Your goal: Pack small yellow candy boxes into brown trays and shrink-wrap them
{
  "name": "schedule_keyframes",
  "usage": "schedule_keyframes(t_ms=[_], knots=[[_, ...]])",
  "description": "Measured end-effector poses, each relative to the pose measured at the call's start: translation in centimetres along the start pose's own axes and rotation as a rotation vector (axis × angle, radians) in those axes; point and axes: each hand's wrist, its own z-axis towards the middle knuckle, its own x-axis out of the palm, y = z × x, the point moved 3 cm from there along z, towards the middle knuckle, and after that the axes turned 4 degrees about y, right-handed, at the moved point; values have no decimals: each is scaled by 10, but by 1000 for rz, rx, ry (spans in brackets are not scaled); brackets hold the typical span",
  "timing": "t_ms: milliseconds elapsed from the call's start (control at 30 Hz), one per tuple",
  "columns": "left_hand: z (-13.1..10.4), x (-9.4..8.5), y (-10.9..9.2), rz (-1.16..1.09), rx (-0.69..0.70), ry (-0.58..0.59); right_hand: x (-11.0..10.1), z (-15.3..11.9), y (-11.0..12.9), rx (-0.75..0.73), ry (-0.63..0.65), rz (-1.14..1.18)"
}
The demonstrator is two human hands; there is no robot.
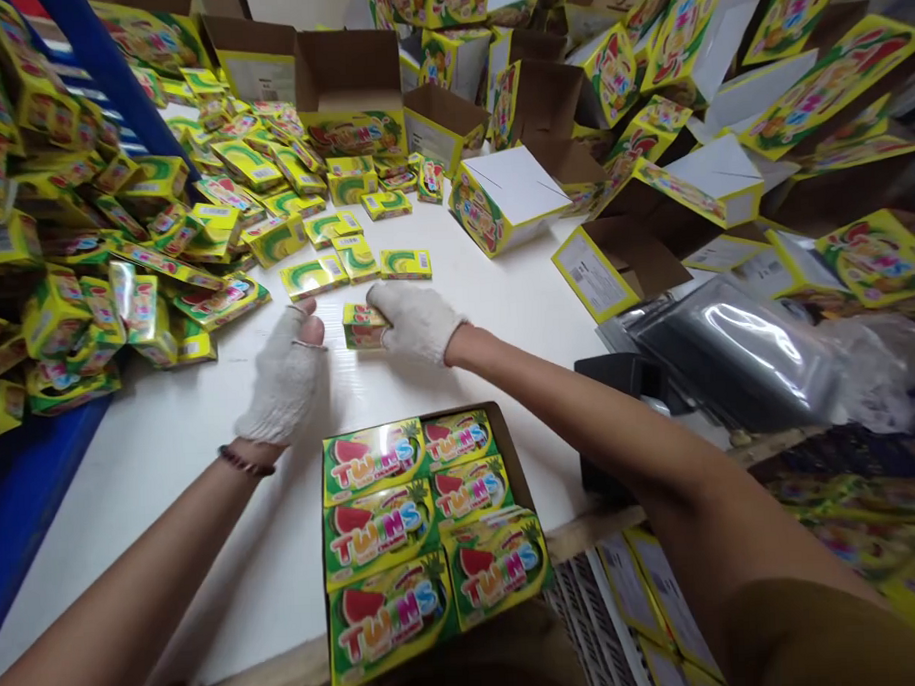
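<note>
My right hand [419, 322], in a white fingerless glove, grips a small yellow-green candy box [361, 326] on the white table. Left of it, my left hand [282, 364], gloved the same way, hovers with fingers apart and nothing in it. Just beyond both hands lie a few loose candy boxes [314, 276]. Close to me stands an open carton [515, 451] packed with rows of "TWINS" candy boxes [381, 521], watermelon pictures facing up. Part of the box in my right hand is hidden by the fingers.
A large heap of candy boxes [146, 254] covers the left side, beside a blue frame [107, 75]. Several open display cartons [497, 197] are piled at the back and right. A clear plastic-wrapped stack [743, 348] and a black object [616, 377] lie right of my right arm.
</note>
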Motion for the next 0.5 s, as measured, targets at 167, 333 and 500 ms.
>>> schedule_keyframes(t_ms=[167,333,500], knots=[[-89,-31,-55,222,327,195,-50,-93,-5,-13,116,357],[-167,-8,-60,530,686,393,-25,-161,-2,1,367,650],[-175,-5,-50,657,726,363,-5,-169,9,-89,466,290]])
